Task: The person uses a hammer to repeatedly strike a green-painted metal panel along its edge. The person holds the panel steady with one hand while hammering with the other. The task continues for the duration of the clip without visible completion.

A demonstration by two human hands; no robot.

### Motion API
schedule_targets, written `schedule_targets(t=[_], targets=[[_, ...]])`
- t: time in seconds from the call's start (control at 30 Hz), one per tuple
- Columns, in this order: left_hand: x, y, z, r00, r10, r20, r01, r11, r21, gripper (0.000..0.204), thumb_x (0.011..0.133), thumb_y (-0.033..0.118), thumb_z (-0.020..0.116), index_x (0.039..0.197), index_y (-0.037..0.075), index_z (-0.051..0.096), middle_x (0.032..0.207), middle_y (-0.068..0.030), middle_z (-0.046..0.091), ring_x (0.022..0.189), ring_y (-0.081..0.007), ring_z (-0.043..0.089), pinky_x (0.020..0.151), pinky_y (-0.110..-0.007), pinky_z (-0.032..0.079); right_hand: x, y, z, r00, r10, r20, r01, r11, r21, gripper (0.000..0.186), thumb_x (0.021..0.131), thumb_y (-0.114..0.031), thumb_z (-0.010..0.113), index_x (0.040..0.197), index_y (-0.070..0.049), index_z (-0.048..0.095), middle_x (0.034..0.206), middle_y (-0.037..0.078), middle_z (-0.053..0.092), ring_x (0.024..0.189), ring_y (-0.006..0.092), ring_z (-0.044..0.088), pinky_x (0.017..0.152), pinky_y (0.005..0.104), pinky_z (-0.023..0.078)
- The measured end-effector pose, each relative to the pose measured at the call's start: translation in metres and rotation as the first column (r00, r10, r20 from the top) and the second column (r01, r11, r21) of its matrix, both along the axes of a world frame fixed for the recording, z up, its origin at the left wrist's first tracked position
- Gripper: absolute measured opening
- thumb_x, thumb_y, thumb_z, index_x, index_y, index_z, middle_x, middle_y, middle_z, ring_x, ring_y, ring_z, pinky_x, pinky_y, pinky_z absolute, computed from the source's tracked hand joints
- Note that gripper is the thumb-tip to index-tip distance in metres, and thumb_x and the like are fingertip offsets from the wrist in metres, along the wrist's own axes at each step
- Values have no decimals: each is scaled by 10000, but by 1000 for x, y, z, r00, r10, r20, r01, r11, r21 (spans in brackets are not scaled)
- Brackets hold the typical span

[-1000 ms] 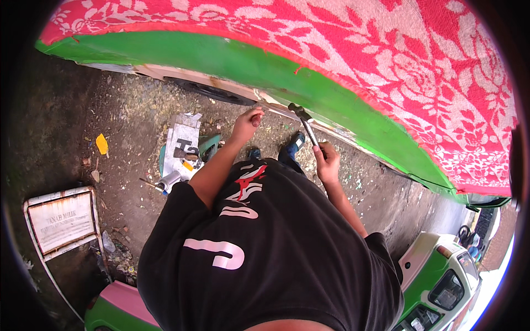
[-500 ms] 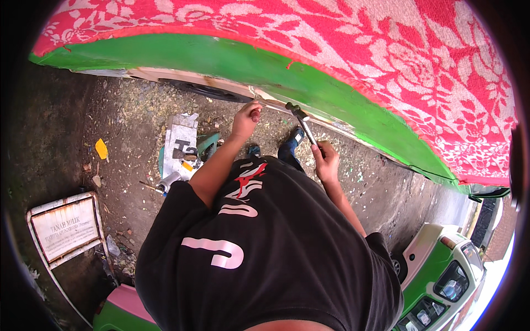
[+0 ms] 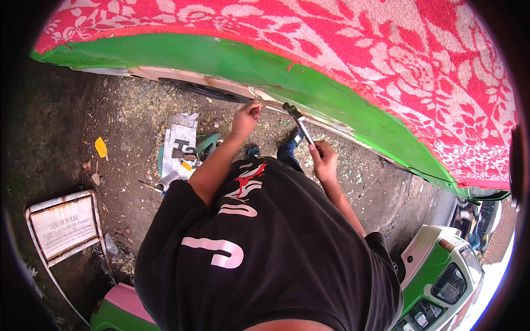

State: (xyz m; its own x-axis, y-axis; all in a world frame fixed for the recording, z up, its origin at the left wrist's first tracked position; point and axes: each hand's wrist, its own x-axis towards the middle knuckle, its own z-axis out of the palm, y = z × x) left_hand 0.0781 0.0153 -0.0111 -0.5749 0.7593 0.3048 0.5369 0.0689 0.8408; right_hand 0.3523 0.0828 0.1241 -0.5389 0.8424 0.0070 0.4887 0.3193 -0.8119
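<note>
My right hand (image 3: 324,160) is closed round the handle of a hammer (image 3: 303,128). The dark hammer head is close to the lower edge of a green vehicle body panel (image 3: 232,58). To its left, my left hand (image 3: 244,119) is closed at that same edge, beside a bare, scraped patch of the panel. A reddish-brown rounded handle end (image 3: 255,113) pokes out of the left fist; the rest of that tool is hidden by the fingers and too small to make out. Hammer and handle end are apart.
A pink floral cloth (image 3: 397,60) covers the vehicle above the panel. On the littered ground stands a green stool (image 3: 206,144) beside a white printed sheet (image 3: 179,132), with a metal can (image 3: 168,181) near it. A signboard (image 3: 65,229) is at left; a green-and-white van (image 3: 436,276) stands at right.
The hammer head has swung slightly left, toward my left hand. My left hand has stayed at the panel edge with its grip unchanged.
</note>
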Motion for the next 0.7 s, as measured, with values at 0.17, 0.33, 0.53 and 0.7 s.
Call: schedule_targets(t=[0.17,0.33,0.53,0.7], targets=[[1,9,14,999,13,48,-6,988,-152,169,845,113,617,1010,92,651,1008,-145,681,914,-374,648,743,-413,532,-15,0,16,998,68,6,-68,995,71,225,889,-182,694,959,28,656,841,164,646,709,302,635,653,369,494],[-7,19,18,999,2,40,3,993,-120,144,901,171,592,1005,93,652,956,-177,674,866,-401,641,716,-451,517,-32,-4,11,988,124,86,-133,986,99,217,925,-226,645,1014,-27,650,770,203,656,699,390,654,615,449,503],[-11,23,30,1000,17,-13,-20,973,-231,156,917,204,577,981,87,658,926,-187,670,841,-411,637,708,-462,516,-46,4,12,990,84,112,-91,994,57,241,955,-281,598,1019,-52,635,699,213,635,648,411,640,571,483,490],[-9,18,30,1000,-26,-8,24,981,-192,132,876,153,600,925,37,640,858,-231,654,804,-439,625,684,-495,496,-49,-2,16,987,125,98,-141,972,187,227,947,-262,611,1020,-48,623,689,203,627,632,410,631,540,481,477]])
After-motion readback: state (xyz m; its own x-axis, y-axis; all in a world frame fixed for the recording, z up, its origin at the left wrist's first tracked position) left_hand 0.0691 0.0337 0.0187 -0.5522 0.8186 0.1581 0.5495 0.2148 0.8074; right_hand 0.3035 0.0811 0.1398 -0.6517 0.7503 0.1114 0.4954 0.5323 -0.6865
